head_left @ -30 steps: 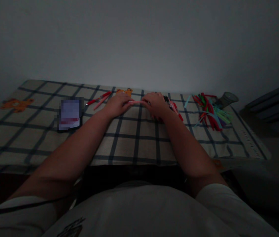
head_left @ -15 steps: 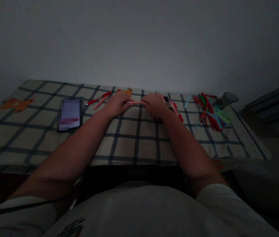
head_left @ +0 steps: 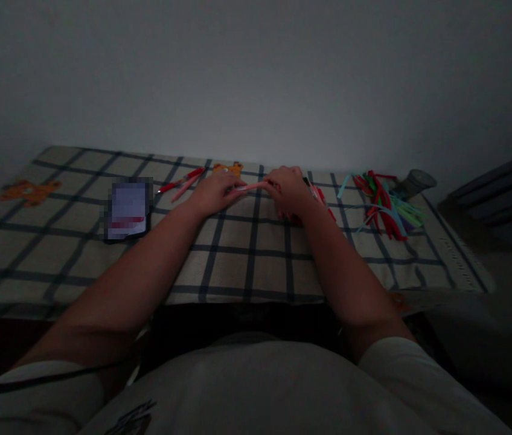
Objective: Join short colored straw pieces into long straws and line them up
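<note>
My left hand (head_left: 220,188) pinches one end of a slim pink pen (head_left: 253,186) over the middle of the table's far half. The other end is between the fingers of my right hand (head_left: 287,186), so the pen spans the gap, tilted slightly up to the right. White marking shows near its left end. Partly hidden under and behind my right hand lies a cluster of red and pink pens (head_left: 322,196). Left of my left hand, a red pen (head_left: 177,182) and another pink pen (head_left: 188,186) rest on the cloth.
A phone (head_left: 128,208) with a lit, blurred screen lies at left. Red, blue, green and purple strips (head_left: 387,208) are heaped at right beside a glass jar (head_left: 419,181). A checked cloth (head_left: 229,266) with orange bear figures (head_left: 29,191) covers the table, against a wall (head_left: 256,84).
My right hand has risen slightly and turned, lifting the pen's right end so that it tilts a little. My left hand keeps nearly the same place.
</note>
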A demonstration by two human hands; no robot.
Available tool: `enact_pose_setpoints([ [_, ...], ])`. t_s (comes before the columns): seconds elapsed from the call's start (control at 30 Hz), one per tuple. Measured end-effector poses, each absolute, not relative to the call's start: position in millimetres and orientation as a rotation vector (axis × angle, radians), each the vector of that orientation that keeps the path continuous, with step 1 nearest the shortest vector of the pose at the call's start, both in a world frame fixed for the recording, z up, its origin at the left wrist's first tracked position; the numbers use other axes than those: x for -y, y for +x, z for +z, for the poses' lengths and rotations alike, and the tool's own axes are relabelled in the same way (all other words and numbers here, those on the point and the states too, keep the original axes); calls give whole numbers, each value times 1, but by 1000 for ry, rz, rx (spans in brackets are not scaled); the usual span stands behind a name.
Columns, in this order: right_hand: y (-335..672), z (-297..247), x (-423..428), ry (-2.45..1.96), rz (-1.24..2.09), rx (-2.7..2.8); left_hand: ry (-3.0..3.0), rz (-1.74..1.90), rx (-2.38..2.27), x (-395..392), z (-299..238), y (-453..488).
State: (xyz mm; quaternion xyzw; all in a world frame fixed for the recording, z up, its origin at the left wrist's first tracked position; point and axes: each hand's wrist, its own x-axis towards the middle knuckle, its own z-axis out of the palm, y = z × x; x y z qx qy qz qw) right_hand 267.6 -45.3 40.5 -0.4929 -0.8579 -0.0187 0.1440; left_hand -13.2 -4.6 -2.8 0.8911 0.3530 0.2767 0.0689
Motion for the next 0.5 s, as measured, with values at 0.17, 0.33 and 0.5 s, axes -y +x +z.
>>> enact_pose_setpoints([
  [0.17,271,41,45,-1403,-65,2408,2673,807,-1076,3,-5,-13],
  [0.33,271,37,42,-1389,-76,2263,2567,949,-1117,7,-3,-10],
  [0.5,270,29,38,-1299,-32,2266,2401,1031,-1106,17,0,-1],
])
